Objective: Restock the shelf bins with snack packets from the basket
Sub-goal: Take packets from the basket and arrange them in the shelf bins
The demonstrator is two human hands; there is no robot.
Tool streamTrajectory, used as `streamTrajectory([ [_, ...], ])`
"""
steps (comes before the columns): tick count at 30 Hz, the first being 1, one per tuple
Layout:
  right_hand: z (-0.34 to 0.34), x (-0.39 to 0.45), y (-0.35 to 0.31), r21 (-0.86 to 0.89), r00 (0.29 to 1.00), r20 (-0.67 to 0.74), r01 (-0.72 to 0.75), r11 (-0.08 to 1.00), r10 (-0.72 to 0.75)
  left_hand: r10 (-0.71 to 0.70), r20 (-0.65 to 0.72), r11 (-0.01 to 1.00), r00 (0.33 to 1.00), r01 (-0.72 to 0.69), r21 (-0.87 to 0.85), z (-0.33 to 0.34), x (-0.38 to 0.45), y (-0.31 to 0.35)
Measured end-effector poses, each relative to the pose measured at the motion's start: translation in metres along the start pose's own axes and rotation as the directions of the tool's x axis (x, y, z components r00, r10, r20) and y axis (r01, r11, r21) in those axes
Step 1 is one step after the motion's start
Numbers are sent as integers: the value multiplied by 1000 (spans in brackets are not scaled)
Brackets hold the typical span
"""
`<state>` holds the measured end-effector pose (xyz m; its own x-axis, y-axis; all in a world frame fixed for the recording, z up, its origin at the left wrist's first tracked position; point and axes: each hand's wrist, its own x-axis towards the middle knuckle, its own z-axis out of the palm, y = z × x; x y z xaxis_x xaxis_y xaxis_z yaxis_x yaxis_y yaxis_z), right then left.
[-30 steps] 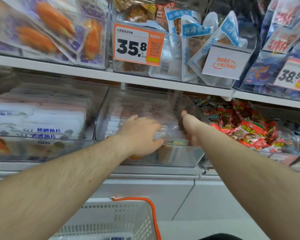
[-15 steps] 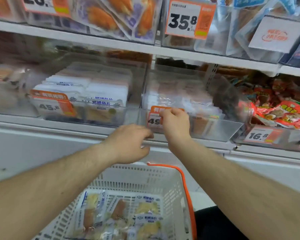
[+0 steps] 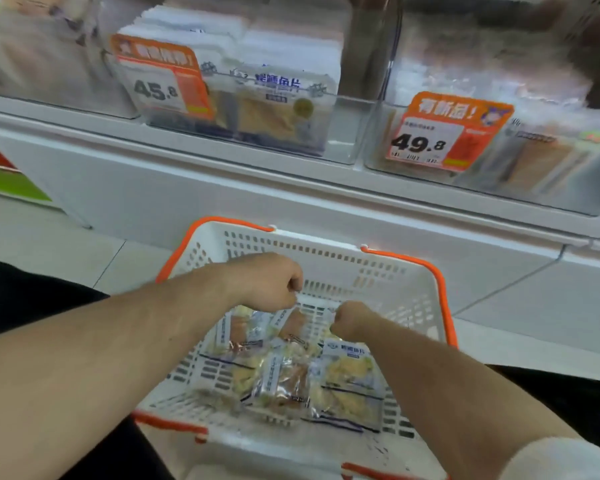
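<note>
Several snack packets [image 3: 288,372] lie loose on the floor of the white basket [image 3: 426,292] with orange handles, which sits on the ground near us, just below the shelf. We count maybe five or six, overlapping, some blurred.

Handling, our guess: light, soft plastic pouches, crinkly and a bit slippery, contents likely brittle fish slices, so no squeezing the middle. Best to pinch a sealed edge or a corner, or slide fingers under a flat pouch and lift several stacked.

Our left hand [image 3: 267,282] hangs over the far left part of the basket, fingers curled under, above the far packets. Whether it pinches something we cannot tell; the fingertips are hidden. Our right hand [image 3: 349,318] is lower and to the right, also curled, knuckles away from us, just above or touching a far packet; grip not visible either. Both hands are close together, the packets mostly nearer to us than the fingers.

Above, on the far side, the left bin [image 3: 236,109] with the 45.8 tag [image 3: 160,79] holds matching white and blue pouches and looks like the target. The right bin [image 3: 499,147], tagged 49.8 [image 3: 444,133], holds a different product.
</note>
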<state>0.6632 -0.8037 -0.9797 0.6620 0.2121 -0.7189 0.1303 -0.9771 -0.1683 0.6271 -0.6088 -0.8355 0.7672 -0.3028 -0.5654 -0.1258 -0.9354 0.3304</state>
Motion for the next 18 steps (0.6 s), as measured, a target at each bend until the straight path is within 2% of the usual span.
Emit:
streamTrajectory([
  [2, 26, 9, 14, -117, 995, 97, 4, 993, 7, -7, 70, 1000, 998, 8, -8, 11, 8, -2],
  [7, 56, 24, 41, -153, 993, 93, -51, 987, 66, -43, 198, 997, 979, 54, -47, 24, 19, -5],
  [11, 75, 33, 50, -247, 997, 44, -48, 968, 61, -63, 208, 996, 976, 76, -51, 23, 24, -4],
  [18, 77, 35, 47, -263, 996, 45, -66, 962, 80, -83, 216, 991, 973, 103, -85, 21, 26, -2],
])
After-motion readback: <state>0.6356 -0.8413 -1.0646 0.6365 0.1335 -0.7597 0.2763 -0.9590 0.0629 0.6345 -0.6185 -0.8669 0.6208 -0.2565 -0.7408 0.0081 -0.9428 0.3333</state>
